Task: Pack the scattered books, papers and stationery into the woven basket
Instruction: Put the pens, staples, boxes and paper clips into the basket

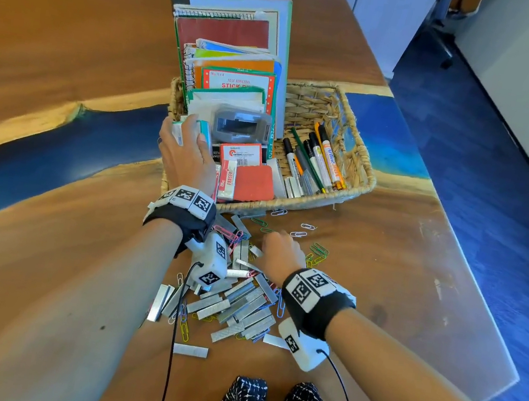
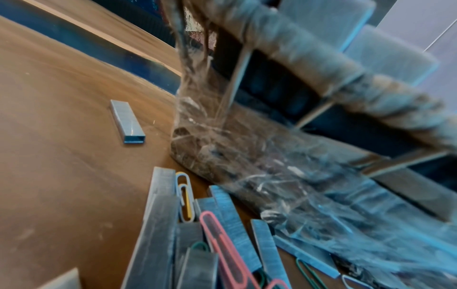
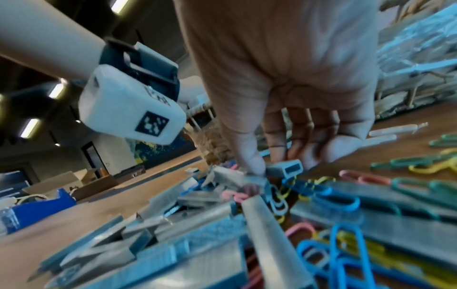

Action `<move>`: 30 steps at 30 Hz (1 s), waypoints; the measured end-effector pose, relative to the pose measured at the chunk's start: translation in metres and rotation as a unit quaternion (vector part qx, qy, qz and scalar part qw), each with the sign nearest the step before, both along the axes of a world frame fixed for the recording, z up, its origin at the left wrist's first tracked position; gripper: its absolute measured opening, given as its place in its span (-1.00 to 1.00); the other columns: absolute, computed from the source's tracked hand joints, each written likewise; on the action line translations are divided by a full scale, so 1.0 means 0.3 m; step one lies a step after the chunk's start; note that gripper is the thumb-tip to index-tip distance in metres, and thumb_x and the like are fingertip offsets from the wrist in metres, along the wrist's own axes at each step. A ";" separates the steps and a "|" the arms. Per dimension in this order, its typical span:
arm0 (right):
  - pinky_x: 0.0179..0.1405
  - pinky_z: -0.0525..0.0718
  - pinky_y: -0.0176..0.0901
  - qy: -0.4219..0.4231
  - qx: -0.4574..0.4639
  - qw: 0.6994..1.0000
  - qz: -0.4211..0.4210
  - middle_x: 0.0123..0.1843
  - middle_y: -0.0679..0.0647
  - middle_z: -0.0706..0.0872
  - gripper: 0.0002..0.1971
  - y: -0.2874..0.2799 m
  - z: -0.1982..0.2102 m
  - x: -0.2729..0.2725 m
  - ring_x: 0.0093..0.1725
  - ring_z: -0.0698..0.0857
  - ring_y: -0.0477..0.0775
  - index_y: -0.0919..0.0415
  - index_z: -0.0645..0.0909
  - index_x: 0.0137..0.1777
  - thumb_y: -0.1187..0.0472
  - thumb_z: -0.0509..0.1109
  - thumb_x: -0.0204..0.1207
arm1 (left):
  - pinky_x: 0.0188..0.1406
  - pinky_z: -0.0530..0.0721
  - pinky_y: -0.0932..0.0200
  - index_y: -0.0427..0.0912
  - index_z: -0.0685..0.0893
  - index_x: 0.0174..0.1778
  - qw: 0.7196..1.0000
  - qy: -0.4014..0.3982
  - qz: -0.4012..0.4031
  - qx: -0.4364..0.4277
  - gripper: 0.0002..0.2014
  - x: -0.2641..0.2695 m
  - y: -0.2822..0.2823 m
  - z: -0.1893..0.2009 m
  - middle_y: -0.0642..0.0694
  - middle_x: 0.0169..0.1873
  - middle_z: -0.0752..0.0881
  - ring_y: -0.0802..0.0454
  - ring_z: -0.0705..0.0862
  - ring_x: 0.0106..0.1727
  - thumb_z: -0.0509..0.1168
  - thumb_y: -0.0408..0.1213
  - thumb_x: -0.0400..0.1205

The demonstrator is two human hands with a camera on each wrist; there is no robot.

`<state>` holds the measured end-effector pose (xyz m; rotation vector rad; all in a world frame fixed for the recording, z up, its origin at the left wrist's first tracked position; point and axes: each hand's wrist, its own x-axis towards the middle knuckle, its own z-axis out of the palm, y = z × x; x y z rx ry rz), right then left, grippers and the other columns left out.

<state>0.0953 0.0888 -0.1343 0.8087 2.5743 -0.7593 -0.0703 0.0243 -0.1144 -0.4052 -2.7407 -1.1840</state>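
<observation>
Fingertips (image 3: 254, 166) of the right hand (image 1: 283, 250) pinch a staple strip (image 3: 287, 168) from the table's near-edge pile; the left hand (image 1: 185, 153) grips a small box (image 1: 178, 131) inside the woven basket (image 1: 358, 165).
Loose paper clips (image 1: 316, 252) tangled beneath could snag, lift, and scatter.

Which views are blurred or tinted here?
Head: sharp, wide-angle bowing at the table edges. Left wrist: woven basket wall smeared, blue cast on the staple strips. Right wrist: right hand and foreground paper clips soft, edges stretched.
</observation>
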 end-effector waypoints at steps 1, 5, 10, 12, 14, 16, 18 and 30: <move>-0.11 0.51 -0.06 0.007 -0.006 1.000 0.003 0.03 0.22 0.55 -0.88 0.005 0.008 0.007 0.03 0.61 0.28 0.30 0.55 -0.06 0.24 0.37 0.48 | 0.40 0.35 -0.06 -0.11 0.40 0.49 1.000 0.001 -0.001 0.001 -0.62 -0.001 0.000 -0.001 -0.27 0.58 0.15 -0.24 0.25 0.51 0.03 -0.31 0.73; -0.18 0.48 -0.17 0.049 -0.025 0.998 0.004 -0.14 0.11 0.60 -0.90 0.058 0.085 0.040 -0.14 0.56 0.15 0.12 0.49 -0.20 0.31 0.35 0.45 | 0.39 0.36 -0.05 -0.11 0.40 0.49 1.000 0.004 0.000 -0.001 -0.62 -0.003 -0.001 -0.002 -0.27 0.58 0.15 -0.24 0.26 0.50 0.03 -0.31 0.73; -0.31 0.49 -0.41 0.133 -0.089 0.987 -0.010 -0.34 -0.05 0.62 -0.92 0.169 0.242 0.017 -0.33 0.56 -0.16 0.22 0.64 -0.24 0.31 0.50 0.41 | 0.40 0.34 -0.03 -0.11 0.41 0.48 1.000 0.006 0.000 0.005 -0.62 -0.001 0.000 -0.004 -0.27 0.57 0.16 -0.23 0.26 0.50 0.03 -0.30 0.73; -0.28 0.53 -0.44 0.199 -0.095 0.974 -0.047 -0.35 -0.05 0.64 -0.93 0.214 0.279 -0.014 -0.34 0.56 -0.19 0.28 0.69 -0.18 0.27 0.50 0.43 | 0.41 0.29 -0.01 -0.13 0.42 0.48 1.000 0.012 -0.001 0.008 -0.62 -0.002 -0.001 -0.005 -0.29 0.56 0.18 -0.23 0.27 0.50 0.04 -0.32 0.72; -0.17 0.59 -0.33 0.242 -0.098 0.960 -0.096 -0.33 -0.03 0.65 -0.90 0.261 0.283 -0.054 -0.31 0.59 -0.14 0.30 0.71 -0.13 0.25 0.48 0.46 | 0.41 0.25 0.00 -0.15 0.43 0.47 1.000 0.017 -0.005 0.013 -0.62 -0.002 -0.002 -0.005 -0.30 0.54 0.20 -0.24 0.27 0.50 0.04 -0.32 0.71; -0.04 0.59 -0.20 0.242 -0.101 0.958 -0.119 -0.32 -0.03 0.64 -0.88 0.301 0.266 -0.094 -0.27 0.59 -0.10 0.30 0.71 -0.11 0.23 0.49 0.46 | 0.41 0.24 0.01 -0.16 0.43 0.46 1.000 0.018 -0.005 0.015 -0.62 -0.004 -0.003 -0.005 -0.31 0.54 0.20 -0.25 0.27 0.50 0.04 -0.32 0.71; 0.12 0.55 -0.14 0.224 -0.115 0.961 -0.115 -0.30 -0.01 0.64 -0.90 0.326 0.238 -0.114 -0.25 0.58 -0.10 0.26 0.70 -0.12 0.23 0.49 0.45 | 0.41 0.26 -0.01 -0.16 0.43 0.46 1.000 0.016 -0.007 0.015 -0.63 -0.003 -0.002 -0.006 -0.31 0.54 0.20 -0.26 0.27 0.50 0.05 -0.32 0.71; -0.12 0.58 -0.29 0.192 -0.146 0.969 0.052 -0.16 0.17 0.75 -0.99 0.260 0.211 -0.001 -0.21 0.65 -0.05 0.17 0.71 -0.16 0.26 0.48 0.45 | 0.42 0.40 -0.08 -0.12 0.41 0.47 1.000 0.011 -0.001 0.004 -0.63 -0.010 0.001 -0.012 -0.29 0.56 0.18 -0.24 0.26 0.52 0.04 -0.30 0.73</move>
